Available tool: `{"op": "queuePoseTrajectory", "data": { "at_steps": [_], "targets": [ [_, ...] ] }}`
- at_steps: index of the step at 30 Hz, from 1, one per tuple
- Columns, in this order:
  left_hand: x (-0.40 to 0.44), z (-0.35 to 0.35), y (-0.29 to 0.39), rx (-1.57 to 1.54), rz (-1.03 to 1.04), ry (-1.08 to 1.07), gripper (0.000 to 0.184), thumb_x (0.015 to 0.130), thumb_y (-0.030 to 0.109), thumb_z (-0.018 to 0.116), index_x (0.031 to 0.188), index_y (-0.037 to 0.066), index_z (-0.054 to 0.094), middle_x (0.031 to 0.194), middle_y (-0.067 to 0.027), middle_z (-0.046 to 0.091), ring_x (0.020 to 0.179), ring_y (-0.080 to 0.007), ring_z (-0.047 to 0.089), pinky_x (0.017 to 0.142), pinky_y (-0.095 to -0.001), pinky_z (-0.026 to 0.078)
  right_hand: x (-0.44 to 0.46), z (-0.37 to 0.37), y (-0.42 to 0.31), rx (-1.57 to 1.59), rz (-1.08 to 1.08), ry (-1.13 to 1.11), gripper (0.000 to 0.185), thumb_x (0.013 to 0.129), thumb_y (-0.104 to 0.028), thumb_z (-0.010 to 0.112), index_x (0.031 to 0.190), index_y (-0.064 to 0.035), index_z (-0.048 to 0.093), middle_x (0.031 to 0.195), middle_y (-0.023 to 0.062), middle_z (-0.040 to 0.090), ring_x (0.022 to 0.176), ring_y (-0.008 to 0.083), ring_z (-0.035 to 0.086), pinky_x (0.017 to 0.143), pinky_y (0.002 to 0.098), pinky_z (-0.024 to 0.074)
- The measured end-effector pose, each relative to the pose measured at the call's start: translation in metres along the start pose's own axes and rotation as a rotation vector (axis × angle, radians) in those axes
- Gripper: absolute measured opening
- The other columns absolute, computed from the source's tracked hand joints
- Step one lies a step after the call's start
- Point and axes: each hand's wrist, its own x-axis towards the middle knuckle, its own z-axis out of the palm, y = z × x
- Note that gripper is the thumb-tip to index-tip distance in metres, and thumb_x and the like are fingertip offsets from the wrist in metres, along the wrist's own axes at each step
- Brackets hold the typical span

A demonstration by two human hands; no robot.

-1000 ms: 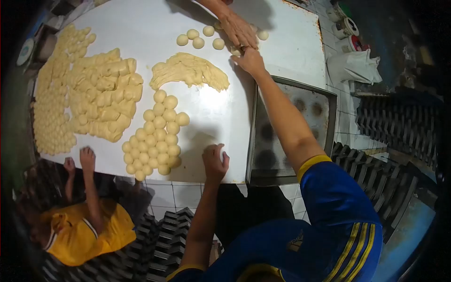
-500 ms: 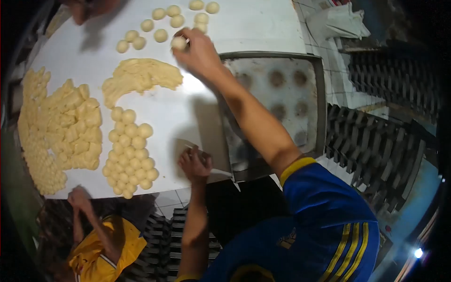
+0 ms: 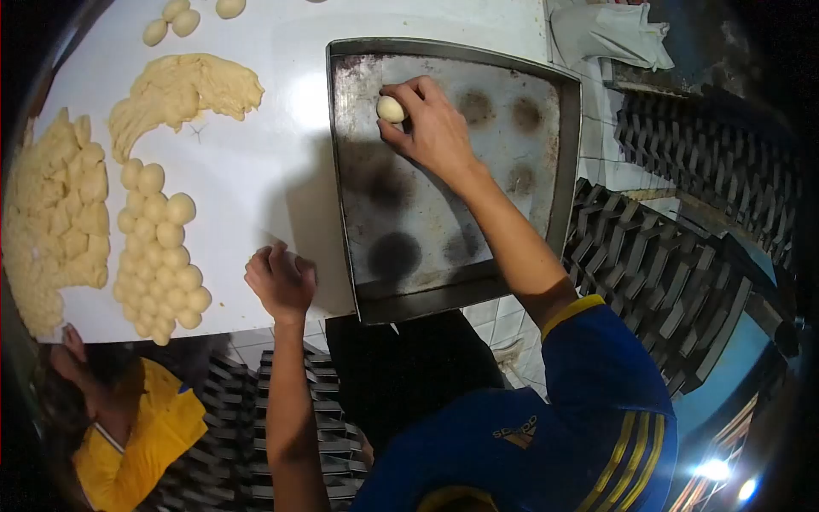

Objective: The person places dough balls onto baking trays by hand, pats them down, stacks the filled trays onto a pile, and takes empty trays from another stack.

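The dough ball [image 3: 390,109] is over the upper left part of the metal tray [image 3: 363,111], pinched at the ends of my right hand [image 3: 439,128], thumb below it and fingers above, closed just as far as its roundness allows; whether it touches the tray's floor, I cannot tell. My left hand [image 3: 283,282] is at the near side of the white table [image 3: 235,213], just left of the tray, fingers half curled and thumb standing apart; its palm is hidden from me. Further left is a tight cluster of dough balls [image 3: 153,273], with a curved slab of dough [image 3: 183,85] above it and loose balls [image 3: 183,21] beyond that. Cut dough pieces [image 3: 64,213] cover the far left. Below them, at the table's edge, is a co-worker's hand [image 3: 72,350]. Dark metal pans [image 3: 661,282] stand to the right of the tray.
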Motion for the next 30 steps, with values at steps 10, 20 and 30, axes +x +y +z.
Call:
{"op": "queuePoseTrajectory", "data": {
  "at_steps": [10,20,30],
  "targets": [
    [0.003,-0.002,-0.001,-0.044,0.027,0.061,0.043,0.082,0.018,0.076,0.124,0.008,0.07,0.12,-0.016,0.064,0.107,-0.0382,0.06,0.093,-0.0516,0.045,0.015,0.03,0.018,-0.226,-0.401,0.045,0.084,0.109,-0.054,0.063,0.167,0.0034,0.041,0.176,0.0241,0.037,0.164,0.0394,0.035,0.136,0.0508,0.0273],
    [0.002,-0.002,0.001,-0.012,0.023,0.047,0.043,0.084,0.019,0.073,0.126,0.008,0.068,0.117,-0.0173,0.065,0.108,-0.0383,0.061,0.095,-0.055,0.044,0.012,0.021,0.024,-0.161,-0.414,-0.084,0.078,0.117,-0.055,0.045,0.174,-0.0024,0.029,0.183,0.0151,0.028,0.168,0.0353,0.028,0.138,0.0518,0.0203],
    [0.226,-0.049,0.031,-0.439,0.123,0.17,0.045,0.097,0.007,0.07,0.139,-0.004,0.061,0.132,-0.0262,0.064,0.122,-0.0449,0.063,0.109,-0.0497,0.051,0.11,-0.062,-0.045,0.657,-0.083,0.086,0.038,0.11,-0.028,0.068,0.136,-0.0014,0.072,0.135,0.0164,0.071,0.12,0.0268,0.072,0.103,0.0417,0.0573]
  ]
}}
